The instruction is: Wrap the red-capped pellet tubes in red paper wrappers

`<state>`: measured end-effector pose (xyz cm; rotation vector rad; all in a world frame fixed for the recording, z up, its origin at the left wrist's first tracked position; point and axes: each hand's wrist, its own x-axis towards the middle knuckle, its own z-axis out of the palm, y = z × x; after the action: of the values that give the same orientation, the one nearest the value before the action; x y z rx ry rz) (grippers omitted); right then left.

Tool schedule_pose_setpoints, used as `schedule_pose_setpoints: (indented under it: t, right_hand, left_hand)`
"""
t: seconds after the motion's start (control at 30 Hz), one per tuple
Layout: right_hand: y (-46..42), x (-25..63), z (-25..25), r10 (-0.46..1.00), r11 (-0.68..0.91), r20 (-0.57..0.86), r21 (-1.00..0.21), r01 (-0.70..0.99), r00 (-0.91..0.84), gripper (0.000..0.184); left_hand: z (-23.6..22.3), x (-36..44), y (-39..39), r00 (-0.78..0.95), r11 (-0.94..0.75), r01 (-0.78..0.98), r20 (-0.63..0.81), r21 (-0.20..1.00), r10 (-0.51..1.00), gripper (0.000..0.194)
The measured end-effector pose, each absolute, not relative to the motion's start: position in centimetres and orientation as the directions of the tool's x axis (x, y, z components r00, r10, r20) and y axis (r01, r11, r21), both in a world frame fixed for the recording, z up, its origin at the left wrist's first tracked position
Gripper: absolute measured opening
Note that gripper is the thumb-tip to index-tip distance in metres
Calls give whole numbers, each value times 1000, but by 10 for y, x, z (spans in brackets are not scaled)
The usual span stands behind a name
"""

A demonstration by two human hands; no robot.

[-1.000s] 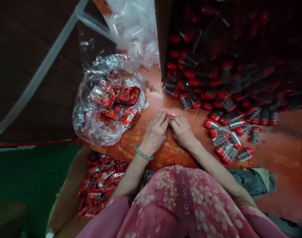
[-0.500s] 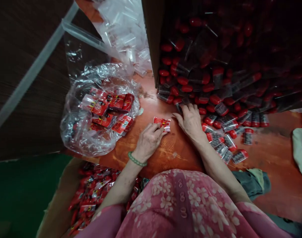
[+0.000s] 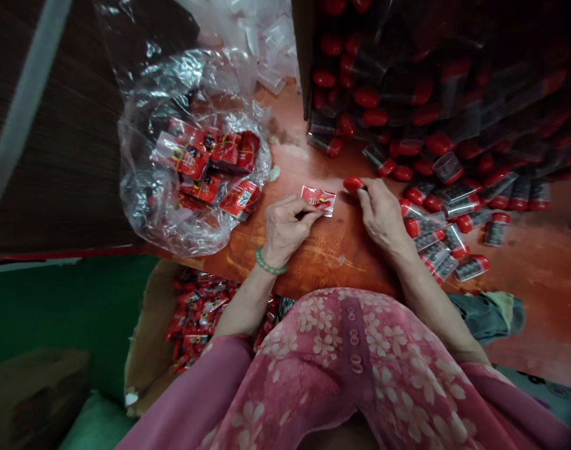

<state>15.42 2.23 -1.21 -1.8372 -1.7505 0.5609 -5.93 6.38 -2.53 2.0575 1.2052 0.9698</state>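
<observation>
My left hand pinches the lower edge of a small red printed sleeve with a pale panel, just above the table. Off to its right, my right hand is closed around a small container whose red cap points towards the sleeve. The container's body is hidden behind my fingers. A gap separates the cap from the sleeve. Right of my right wrist lies a group of clear containers with red ends and dark contents.
Left on the table sits a clear plastic bag of bundled red sleeves. A large heap of red-capped containers spills from a dark box at the back right. Below the table edge stands a carton of red packets. Clear pieces lie at the back.
My right hand has drawn back from the heap's edge with a red-capped container in its fingers. My left hand still holds the red sleeve. The camera view has shifted.
</observation>
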Motion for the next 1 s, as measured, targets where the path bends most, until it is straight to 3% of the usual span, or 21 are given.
schedule_pose_setpoints:
  t: [0.07, 0.17, 0.33, 0.5, 0.8, 1.0]
  right_hand:
    - [6, 160, -7, 995, 17, 72, -821, 571, 74, 37]
    - [-14, 167, 12, 998, 16, 39, -896, 443, 44, 35]
    - [-23, 171, 46, 982, 157, 87, -868, 471, -167, 29]
    - [-23, 170, 50, 942, 240, 74, -830, 504, -327, 30]
    - [-26, 183, 47, 870, 224, -164, -709, 669, -464, 32]
    - [-22, 181, 46, 822, 209, -239, -717, 665, -517, 37]
  left_hand:
    - [-19, -60, 59, 315, -442, 436, 327, 784, 891, 15]
    - [-6, -60, 49, 329, -464, 374, 353, 803, 876, 15]
    - [9, -61, 33, 391, -477, 335, 341, 813, 855, 16]
    - [10, -61, 27, 450, -519, 323, 354, 791, 820, 19]
    - [1, -65, 21, 567, -500, 328, 256, 801, 783, 18]
    - [-1, -65, 17, 612, -487, 321, 214, 812, 761, 17]
